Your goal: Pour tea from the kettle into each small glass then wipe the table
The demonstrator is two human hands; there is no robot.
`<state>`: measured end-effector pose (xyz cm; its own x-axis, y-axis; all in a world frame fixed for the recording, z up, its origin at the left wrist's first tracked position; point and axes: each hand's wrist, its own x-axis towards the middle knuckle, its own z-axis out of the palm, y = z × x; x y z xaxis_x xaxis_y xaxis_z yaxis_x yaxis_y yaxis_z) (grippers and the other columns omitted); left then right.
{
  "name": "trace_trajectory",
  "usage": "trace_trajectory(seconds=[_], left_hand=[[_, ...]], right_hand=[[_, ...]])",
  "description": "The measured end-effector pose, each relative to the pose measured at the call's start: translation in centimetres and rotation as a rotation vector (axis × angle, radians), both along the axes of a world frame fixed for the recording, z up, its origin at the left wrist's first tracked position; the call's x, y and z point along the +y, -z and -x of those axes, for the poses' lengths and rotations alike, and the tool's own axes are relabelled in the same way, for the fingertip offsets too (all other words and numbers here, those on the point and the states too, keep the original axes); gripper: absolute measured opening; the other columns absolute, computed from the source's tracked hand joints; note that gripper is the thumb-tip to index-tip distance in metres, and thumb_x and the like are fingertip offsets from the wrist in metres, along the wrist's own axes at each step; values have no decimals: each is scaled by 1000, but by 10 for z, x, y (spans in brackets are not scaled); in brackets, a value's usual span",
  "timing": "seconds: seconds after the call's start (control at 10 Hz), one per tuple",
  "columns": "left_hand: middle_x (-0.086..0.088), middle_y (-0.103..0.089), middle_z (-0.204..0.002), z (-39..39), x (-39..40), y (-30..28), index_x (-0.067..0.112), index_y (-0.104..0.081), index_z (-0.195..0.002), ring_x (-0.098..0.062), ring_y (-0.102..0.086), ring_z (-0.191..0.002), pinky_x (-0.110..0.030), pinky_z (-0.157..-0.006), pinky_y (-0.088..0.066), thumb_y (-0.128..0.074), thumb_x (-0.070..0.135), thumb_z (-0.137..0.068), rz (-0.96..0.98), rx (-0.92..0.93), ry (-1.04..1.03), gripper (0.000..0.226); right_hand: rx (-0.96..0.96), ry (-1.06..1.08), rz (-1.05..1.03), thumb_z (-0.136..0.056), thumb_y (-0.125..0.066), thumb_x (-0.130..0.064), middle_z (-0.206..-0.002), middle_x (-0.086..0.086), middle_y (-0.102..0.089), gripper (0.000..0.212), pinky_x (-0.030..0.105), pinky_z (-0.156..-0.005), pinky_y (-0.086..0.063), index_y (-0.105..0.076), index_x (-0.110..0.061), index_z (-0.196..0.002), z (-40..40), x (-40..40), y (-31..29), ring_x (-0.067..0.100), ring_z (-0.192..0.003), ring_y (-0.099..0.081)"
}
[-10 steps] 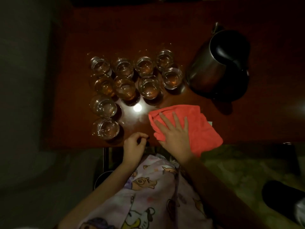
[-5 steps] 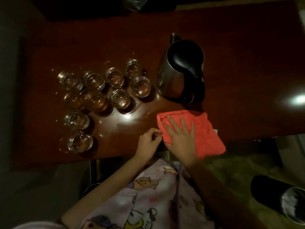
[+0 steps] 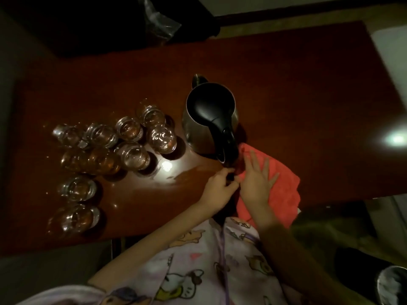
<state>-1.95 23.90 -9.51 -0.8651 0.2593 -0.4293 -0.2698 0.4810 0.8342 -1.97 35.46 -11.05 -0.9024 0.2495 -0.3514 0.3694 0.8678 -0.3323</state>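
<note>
Pressing flat, fingers spread, the right hand [image 3: 256, 183] pins the coral-red cloth [image 3: 284, 188] near the steel kettle [image 3: 209, 119]; left hand [image 3: 217, 190] pinches its left edge, wet table [image 3: 154, 188] lying leftward.

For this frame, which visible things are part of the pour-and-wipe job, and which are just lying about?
Part of the job:
kettle
small glasses, holding tea
red cloth, under the flat right hand
left hand, pinching at the cloth's edge
table

Lying about:
clear plastic bag beyond the far edge
dark round container on the floor, lower right
</note>
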Motion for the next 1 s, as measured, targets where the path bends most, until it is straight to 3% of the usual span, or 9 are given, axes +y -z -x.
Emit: trace_trajectory(seconds=[0.1, 0.2, 0.4, 0.5, 0.6, 0.7, 0.8, 0.9, 1.0], left_hand=[[-9, -59, -127, 5, 6, 0, 8, -53, -128, -19, -56, -114, -29, -96, -44, -56, 22, -91, 40, -19, 64, 39], [-8, -63, -121, 8, 7, 0, 6, -58, -122, -19, -59, -109, -25, -91, -43, -56, 17, -90, 68, -39, 123, 34], [-10, -67, -111, 21, 11, 0, 9, -60, -120, -21, -62, -101, -27, -86, -46, -57, 21, -90, 75, -99, 72, 33], [-10, -65, -117, 21, 14, -1, 6, -58, -122, -22, -60, -106, -33, -91, -47, -56, 30, -86, 70, -122, 36, 44], [-20, -66, -107, 18, 15, -2, 0, -59, -112, -31, -62, -97, -44, -85, -50, -54, 36, -81, 109, -133, 56, 48], [-19, -67, -105, 19, 17, -2, 0, -59, -111, -30, -63, -96, -42, -83, -50, -50, 40, -78, 123, -113, 82, 52], [-10, -61, -125, 19, 11, 0, 3, -54, -126, -23, -58, -112, -31, -92, -47, -56, 28, -84, 107, -92, 71, 49], [-8, -63, -123, 16, 2, -1, 8, -57, -125, -21, -59, -112, -28, -93, -46, -50, 33, -74, 88, -63, 15, 57], [-7, -69, -108, 17, -8, -7, 8, -67, -108, -12, -63, -99, -19, -85, -44, -59, 17, -81, 42, -56, -124, 30]], right_hand=[[49, 102, 44, -89, -53, -12, -160, -9, -17, 67, 67, -109, 2, -27, -31, -148, 19, 8, 1, 32, -147, 0], [98, 199, 97, -95, -50, -25, -156, -8, -28, 54, 70, -109, -2, -32, -29, -146, 38, 15, 0, 32, -146, -10], [83, 350, 159, -98, -40, -38, -154, -5, -32, 50, 74, -104, -1, -28, -34, -147, 90, 25, -6, 34, -145, -9], [107, 388, 180, -98, -40, -39, -154, -4, -32, 49, 76, -104, -1, -29, -34, -146, 112, 27, -6, 35, -145, -10], [93, 400, 185, -98, -39, -42, -155, -2, -30, 50, 76, -103, 0, -27, -35, -147, 120, 27, -7, 35, -146, -9], [79, 392, 221, -95, -39, -49, -156, 0, -28, 57, 75, -104, 2, -23, -33, -148, 120, 29, -5, 35, -146, -6], [105, 481, 295, -91, -39, -58, -156, 3, -28, 69, 71, -107, 3, -19, -28, -149, 115, 30, -11, 30, -147, -8], [188, 612, 317, -92, -35, -59, -153, 9, -35, 69, 65, -111, -5, -24, -20, -148, 109, 33, -18, 29, -144, -21], [328, 662, 407, -96, -34, -50, -139, 18, -50, 59, 52, -108, -29, -34, -13, -142, 107, 32, -30, 35, -131, -42]])
